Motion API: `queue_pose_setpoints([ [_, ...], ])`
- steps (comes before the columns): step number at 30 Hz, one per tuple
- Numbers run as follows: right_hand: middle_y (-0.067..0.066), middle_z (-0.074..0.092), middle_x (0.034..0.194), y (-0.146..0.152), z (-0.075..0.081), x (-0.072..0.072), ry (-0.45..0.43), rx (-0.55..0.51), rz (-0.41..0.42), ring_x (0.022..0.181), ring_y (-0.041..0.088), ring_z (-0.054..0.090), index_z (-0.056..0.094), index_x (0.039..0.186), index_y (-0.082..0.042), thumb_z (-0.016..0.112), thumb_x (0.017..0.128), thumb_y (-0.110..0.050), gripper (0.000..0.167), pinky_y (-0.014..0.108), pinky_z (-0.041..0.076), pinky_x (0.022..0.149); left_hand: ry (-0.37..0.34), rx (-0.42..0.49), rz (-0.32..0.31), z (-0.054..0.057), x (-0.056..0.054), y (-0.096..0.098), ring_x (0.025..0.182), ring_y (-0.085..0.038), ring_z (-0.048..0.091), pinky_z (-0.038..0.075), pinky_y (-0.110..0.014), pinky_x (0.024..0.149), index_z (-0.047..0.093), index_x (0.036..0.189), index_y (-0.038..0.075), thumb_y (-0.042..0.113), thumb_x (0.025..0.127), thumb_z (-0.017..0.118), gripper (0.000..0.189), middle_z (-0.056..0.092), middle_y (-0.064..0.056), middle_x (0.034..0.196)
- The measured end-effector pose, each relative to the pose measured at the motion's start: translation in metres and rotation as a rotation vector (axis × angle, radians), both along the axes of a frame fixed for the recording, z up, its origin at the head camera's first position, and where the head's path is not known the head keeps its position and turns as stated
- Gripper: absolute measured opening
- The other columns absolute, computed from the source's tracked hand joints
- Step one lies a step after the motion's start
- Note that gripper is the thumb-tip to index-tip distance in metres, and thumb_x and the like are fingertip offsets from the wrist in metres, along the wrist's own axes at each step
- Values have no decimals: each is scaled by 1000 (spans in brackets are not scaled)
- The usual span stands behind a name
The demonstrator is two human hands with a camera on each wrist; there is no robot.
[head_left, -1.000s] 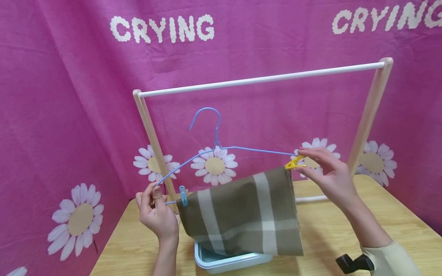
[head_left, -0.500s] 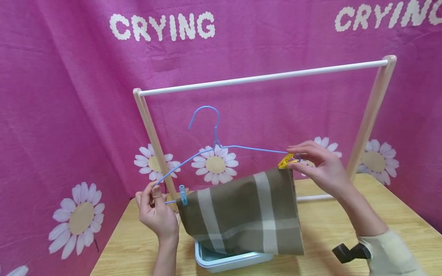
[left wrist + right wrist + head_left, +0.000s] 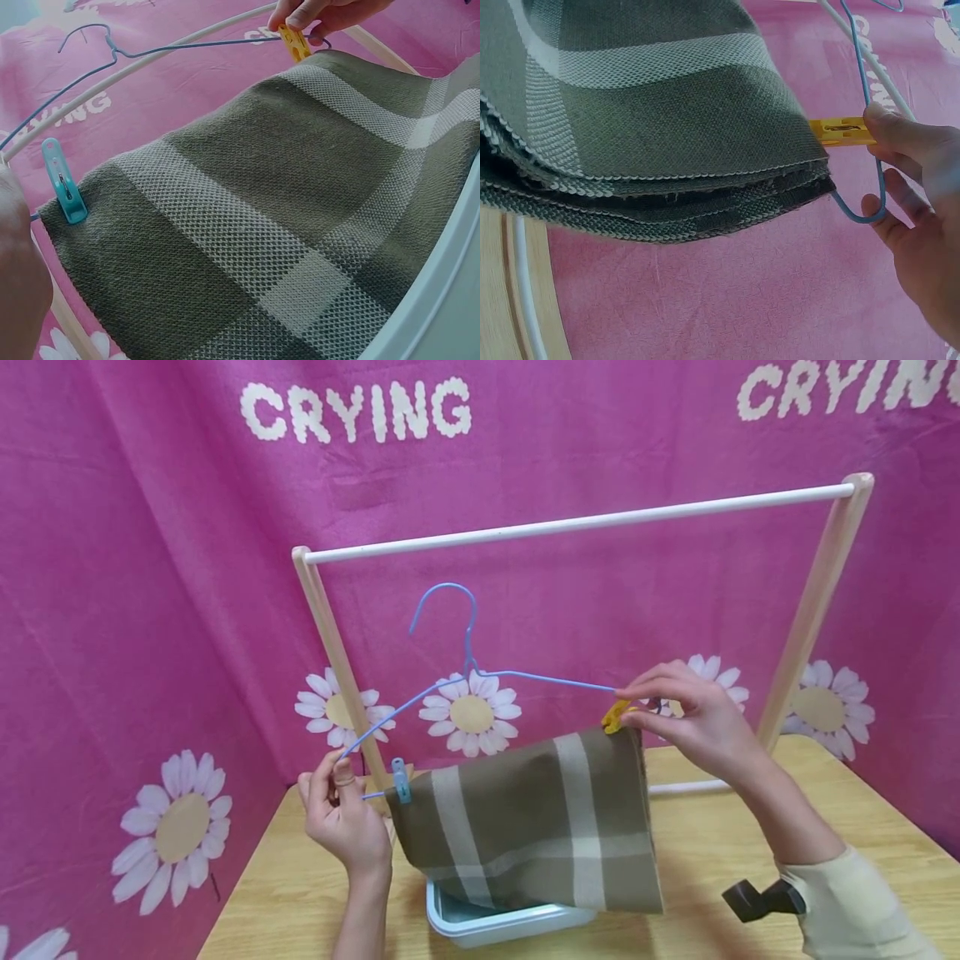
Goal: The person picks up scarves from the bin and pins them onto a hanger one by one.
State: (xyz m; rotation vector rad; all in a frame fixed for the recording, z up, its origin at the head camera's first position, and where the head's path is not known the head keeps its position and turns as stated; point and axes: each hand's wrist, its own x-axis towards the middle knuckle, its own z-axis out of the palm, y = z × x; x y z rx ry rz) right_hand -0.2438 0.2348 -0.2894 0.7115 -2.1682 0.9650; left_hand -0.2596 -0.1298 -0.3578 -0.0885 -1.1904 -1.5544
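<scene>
A blue wire hanger (image 3: 543,678) is held up with its hook at the top. Folded over its lower bar hangs an olive cloth (image 3: 517,818) with pale stripes. My left hand (image 3: 347,822) grips the hanger's left end. Close to that hand, a light-blue clothespin (image 3: 64,181) clamps the cloth's left top corner. My right hand (image 3: 693,720) pinches a yellow clothespin (image 3: 844,131) between thumb and fingers at the right top corner. In the right wrist view, other fingers touch the hanger's rounded right end, and the cloth's layered edge shows.
Behind the hanger stands a wooden rack with a white rail (image 3: 577,522). A pale-blue tub (image 3: 517,928) sits under the cloth on the wooden table (image 3: 258,877). A pink curtain (image 3: 187,568) with daisies and lettering forms the backdrop.
My right hand has moved left with the yellow clothespin, from the hanger's right end onto the cloth's corner. My left hand keeps its hold on the hanger.
</scene>
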Motion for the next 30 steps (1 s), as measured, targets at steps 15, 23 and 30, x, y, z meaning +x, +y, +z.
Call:
queue_pose_setpoints([
  [15, -4, 70, 85, -9, 4, -9, 189, 49, 183, 80, 12, 44, 78, 97, -7, 83, 66, 14, 38, 21, 33, 65, 6, 28, -12, 2, 1, 0, 59, -8, 46, 45, -14, 55, 70, 103, -11, 7, 94, 65, 20, 42, 5, 78],
  [23, -8, 71, 84, -12, 5, -9, 277, 164, 130, 75, 10, 40, 80, 96, -14, 84, 76, -4, 23, 15, 31, 61, 38, 31, -18, 4, 2, 2, 59, -8, 46, 42, -15, 54, 70, 102, -12, 4, 94, 65, 19, 41, 6, 77],
  [30, -8, 73, 86, -13, 4, -7, 270, 258, 127, 77, 5, 37, 80, 96, -15, 87, 69, -2, 31, 13, 28, 62, 36, 19, -5, 7, 4, 3, 60, -8, 44, 39, -15, 53, 70, 101, -12, 7, 94, 65, 21, 41, 6, 76],
])
